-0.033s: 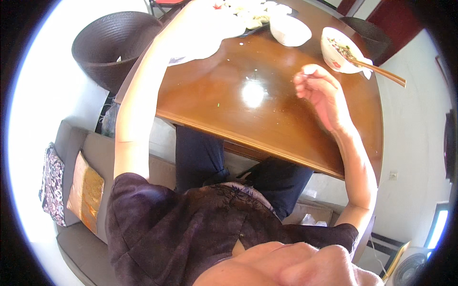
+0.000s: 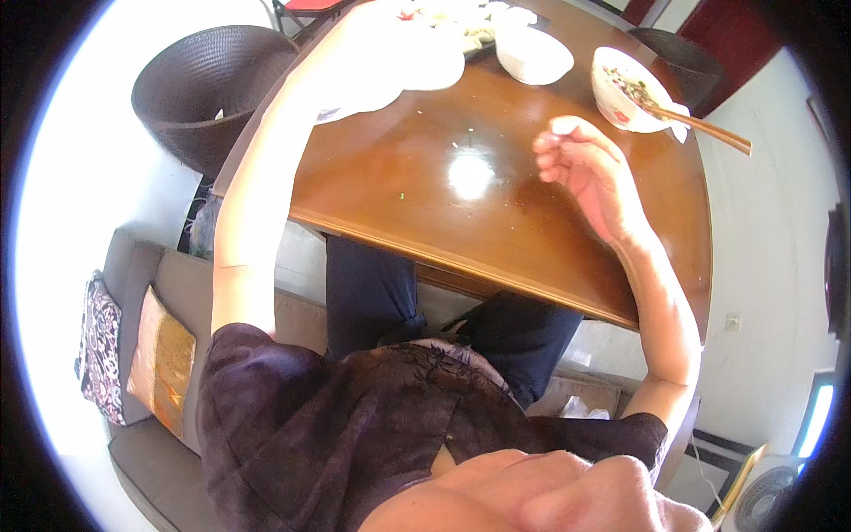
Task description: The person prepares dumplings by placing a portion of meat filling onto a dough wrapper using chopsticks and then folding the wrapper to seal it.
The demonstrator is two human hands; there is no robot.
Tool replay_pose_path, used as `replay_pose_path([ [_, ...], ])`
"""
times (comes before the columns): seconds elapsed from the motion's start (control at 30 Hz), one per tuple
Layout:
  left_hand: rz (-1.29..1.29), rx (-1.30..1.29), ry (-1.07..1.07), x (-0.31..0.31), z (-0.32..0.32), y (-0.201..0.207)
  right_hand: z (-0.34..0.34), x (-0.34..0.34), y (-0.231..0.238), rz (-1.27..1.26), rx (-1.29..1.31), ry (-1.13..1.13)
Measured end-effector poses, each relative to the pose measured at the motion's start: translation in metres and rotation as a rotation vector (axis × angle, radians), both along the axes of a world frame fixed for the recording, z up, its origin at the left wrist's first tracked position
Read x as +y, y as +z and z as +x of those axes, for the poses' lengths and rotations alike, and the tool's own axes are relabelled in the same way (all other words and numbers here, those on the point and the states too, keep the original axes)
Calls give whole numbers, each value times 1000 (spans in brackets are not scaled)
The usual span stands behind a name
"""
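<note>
My left arm reaches to the far left of the table. Its hand (image 2: 377, 27) is washed out by glare beside white, plate-like shapes (image 2: 434, 69), so its fingers and anything in them cannot be made out. My right hand (image 2: 589, 168) is over the right half of the table, fingers curled in and thumb against them. Whatever it may pinch is too small or hidden. Beyond it stands a white bowl (image 2: 601, 93) of chopped food, with wooden chopsticks (image 2: 709, 133) lying over its right rim. A plain white bowl (image 2: 534, 58) is farther back, near a dark tray (image 2: 483, 51) of pale food pieces (image 2: 479, 34).
The glossy brown wooden table (image 2: 390, 177) has small crumbs on it. A dark woven chair (image 2: 195, 97) is at its left and another (image 2: 678, 62) at the far right. A grey sofa (image 2: 146, 443) with cushions (image 2: 164, 363) lies behind left.
A rounded white shape by my left hand now extends farther right and nearer, covering part of the tray's edge. My right hand has shifted slightly left, its fingers still curled.
</note>
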State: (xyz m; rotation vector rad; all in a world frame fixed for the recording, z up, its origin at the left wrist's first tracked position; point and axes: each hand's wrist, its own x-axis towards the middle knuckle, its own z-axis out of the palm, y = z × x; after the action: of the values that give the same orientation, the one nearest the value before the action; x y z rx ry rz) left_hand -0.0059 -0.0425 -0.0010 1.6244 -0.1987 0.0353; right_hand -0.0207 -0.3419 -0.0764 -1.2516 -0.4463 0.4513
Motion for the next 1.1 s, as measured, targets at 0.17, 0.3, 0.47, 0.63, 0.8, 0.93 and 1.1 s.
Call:
replay_pose_path([
  [0.17, 57, -273, -237, -40, 43, -65, -10, 5, -9, 45, -7, -98],
  [0.3, 0, -209, -375, -75, 25, -58, -1, 5, -15, 28, -23, 39],
  [0.47, 167, -596, -334, -95, 28, -66, 4, -7, -18, -235, -118, -118],
  [0.63, 571, -888, -304, -89, 12, -75, 8, -17, -13, -636, -922, -432],
  [0.8, 588, -1245, -308, -82, 6, -77, 8, -18, -10, -606, -1087, -458],
  [0.93, 605, -1212, -232, -85, 0, -72, 6, -15, -10, -530, -1127, -468],
  [1.1, 508, -696, -220, -93, -10, -84, -7, -12, 0, -584, -984, -299],
])
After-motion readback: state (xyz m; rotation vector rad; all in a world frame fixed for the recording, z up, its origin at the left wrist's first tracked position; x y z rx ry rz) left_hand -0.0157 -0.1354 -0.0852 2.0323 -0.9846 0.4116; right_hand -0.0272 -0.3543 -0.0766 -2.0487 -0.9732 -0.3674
